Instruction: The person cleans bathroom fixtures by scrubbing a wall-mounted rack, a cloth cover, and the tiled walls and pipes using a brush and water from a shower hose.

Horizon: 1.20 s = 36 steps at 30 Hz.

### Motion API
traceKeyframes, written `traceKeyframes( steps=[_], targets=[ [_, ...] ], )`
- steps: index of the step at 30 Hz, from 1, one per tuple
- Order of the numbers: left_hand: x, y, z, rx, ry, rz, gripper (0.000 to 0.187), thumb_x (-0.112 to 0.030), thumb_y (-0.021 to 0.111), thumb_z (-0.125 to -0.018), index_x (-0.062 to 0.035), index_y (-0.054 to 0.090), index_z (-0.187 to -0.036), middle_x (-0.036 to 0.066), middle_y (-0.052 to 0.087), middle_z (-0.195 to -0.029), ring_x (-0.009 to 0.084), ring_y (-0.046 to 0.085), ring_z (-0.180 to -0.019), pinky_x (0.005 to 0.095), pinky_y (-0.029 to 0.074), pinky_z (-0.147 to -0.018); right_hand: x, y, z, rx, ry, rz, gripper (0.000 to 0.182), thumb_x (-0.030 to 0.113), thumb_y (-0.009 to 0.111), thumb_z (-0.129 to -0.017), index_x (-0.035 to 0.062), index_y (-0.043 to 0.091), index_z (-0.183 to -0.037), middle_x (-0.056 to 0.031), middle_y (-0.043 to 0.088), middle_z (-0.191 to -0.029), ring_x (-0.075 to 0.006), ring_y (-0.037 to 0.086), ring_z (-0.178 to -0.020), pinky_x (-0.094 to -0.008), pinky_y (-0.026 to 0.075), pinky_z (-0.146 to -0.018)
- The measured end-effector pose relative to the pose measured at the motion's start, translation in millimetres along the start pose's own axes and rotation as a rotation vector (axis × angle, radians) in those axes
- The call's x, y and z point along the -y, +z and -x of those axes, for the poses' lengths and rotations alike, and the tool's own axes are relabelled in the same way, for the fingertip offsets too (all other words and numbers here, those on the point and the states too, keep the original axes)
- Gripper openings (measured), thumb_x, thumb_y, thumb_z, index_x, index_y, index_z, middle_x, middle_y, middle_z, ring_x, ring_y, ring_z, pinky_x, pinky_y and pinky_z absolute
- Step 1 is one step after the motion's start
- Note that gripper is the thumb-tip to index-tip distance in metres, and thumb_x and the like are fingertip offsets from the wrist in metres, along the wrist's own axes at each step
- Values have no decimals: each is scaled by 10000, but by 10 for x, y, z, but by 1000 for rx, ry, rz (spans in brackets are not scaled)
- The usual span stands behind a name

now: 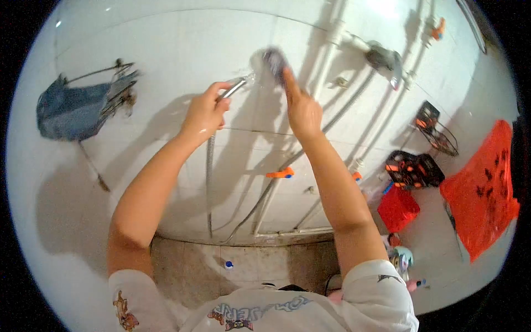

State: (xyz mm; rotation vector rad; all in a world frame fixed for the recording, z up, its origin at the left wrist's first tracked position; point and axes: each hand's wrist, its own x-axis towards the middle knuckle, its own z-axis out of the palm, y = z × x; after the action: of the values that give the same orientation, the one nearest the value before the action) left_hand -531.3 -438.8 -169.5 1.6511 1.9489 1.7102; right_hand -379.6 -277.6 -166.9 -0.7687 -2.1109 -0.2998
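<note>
My left hand (207,110) is closed round the handle of a silver sprayer (233,88), which points up and to the right at the tiled wall. A grey flexible hose (210,182) hangs down below that hand. My right hand (301,105) is raised against the wall and presses a dark, blurred cloth or brush (274,62) to the tiles. Wet, bright spots show between the sprayer's tip and the dark item. Both arms are stretched forward.
White pipes (326,61) with a grey tap fitting (384,62) run down the wall. An orange valve handle (280,173) sits between my arms. Right: black-orange racks (414,169), a red bag (482,191). Left: a hanging grey-blue cloth (74,110). A small bottle (228,265) is on the floor.
</note>
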Motion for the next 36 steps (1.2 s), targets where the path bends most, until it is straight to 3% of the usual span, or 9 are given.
traceKeyframes(
  steps=[4, 7, 10, 12, 14, 20, 26, 30, 36],
  targets=[
    [-83, 212, 45, 58, -17, 90, 292, -80, 473, -867, -75, 451, -1158, 68, 544, -749, 93, 493, -448, 244, 432, -419, -138, -99, -127, -20, 39, -75, 482, 223, 416, -888, 372, 262, -1319, -177, 598, -746, -321, 605, -657, -416, 481, -563],
    [-18, 442, 273, 161, -45, 138, 278, -86, 480, -864, -66, 458, -1140, 71, 544, -739, 101, 502, -444, 259, 449, -431, -171, -254, 380, 325, 103, -243, 344, 315, 432, -892, 334, 429, -1236, -170, 604, -737, -353, 595, -714, -409, 484, -635],
    [79, 741, 481, 268, -67, 158, 278, -87, 478, -865, -70, 459, -1141, 74, 549, -745, 103, 512, -450, 260, 436, -423, -651, -149, 1094, -138, 36, -496, 405, 209, 490, -885, 174, 410, -1280, -117, 627, -771, -238, 597, -684, -344, 462, -590],
    [18, 967, 558, 355, -79, 186, 282, -85, 478, -864, -72, 458, -1144, 76, 551, -745, 105, 519, -455, 263, 424, -414, -917, -90, 1384, -314, 150, -632, 442, 149, 490, -886, 95, 369, -1307, -79, 630, -819, -157, 550, -641, -298, 438, -572],
    [-106, 1190, 509, 406, -23, 164, 305, -76, 465, -866, -82, 444, -1170, 54, 541, -730, 95, 516, -458, 246, 413, -418, -1067, -177, 1599, -123, 592, -771, 458, 117, 474, -890, 53, 335, -1321, -63, 625, -914, -107, 489, -643, -269, 423, -588],
    [-674, 1877, 43, 333, 111, 129, 320, -78, 468, -862, -75, 432, -1180, 54, 544, -716, 100, 516, -455, 238, 408, -422, -1994, 133, 651, -466, 548, -713, 441, 192, 469, -895, 126, 356, -1317, -153, 633, -866, -197, 501, -578, -309, 423, -568],
    [-856, 2247, -388, 151, 206, 61, 313, -82, 496, -849, -87, 451, -1159, 73, 544, -651, 127, 542, -443, 269, 437, -409, -1992, 494, 1209, -184, 231, -462, 426, 199, 525, -853, 229, 432, -1268, -197, 589, -782, -356, 568, -675, -389, 453, -640],
    [-918, 2269, -374, 96, 233, 5, 289, -72, 521, -833, -95, 483, -1119, 90, 544, -577, 164, 552, -430, 304, 434, -428, -2085, 610, 1411, -266, 286, -590, 446, 213, 512, -861, 240, 400, -1292, -196, 587, -769, -322, 583, -689, -382, 459, -655],
    [-1125, 2319, -394, 82, 345, -60, 283, -97, 517, -844, -104, 481, -1125, 98, 544, -593, 174, 556, -443, 314, 436, -444, -2028, -242, 222, -341, 395, -720, 418, 274, 513, -865, 236, 428, -1273, -175, 567, -672, -264, 532, -562, -338, 430, -583]
  ],
)
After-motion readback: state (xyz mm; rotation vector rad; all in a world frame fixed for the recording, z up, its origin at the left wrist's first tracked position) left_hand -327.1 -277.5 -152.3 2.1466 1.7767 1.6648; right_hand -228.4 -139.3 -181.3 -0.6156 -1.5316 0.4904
